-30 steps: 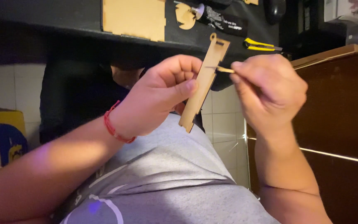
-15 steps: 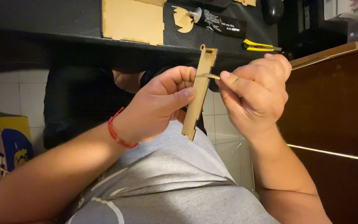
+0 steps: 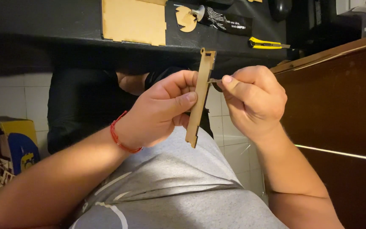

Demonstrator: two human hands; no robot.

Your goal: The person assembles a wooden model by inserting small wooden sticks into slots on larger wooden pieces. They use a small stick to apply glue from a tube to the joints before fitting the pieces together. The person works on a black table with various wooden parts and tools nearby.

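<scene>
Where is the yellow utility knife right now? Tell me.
In the head view, the yellow utility knife lies on the dark table at upper right, above the right hand and right of the black tube.

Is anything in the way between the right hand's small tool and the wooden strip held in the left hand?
Nothing visible. The left hand grips the wooden strip upright, and the right hand pinches a small tool whose tip already meets the strip's upper edge.
</scene>
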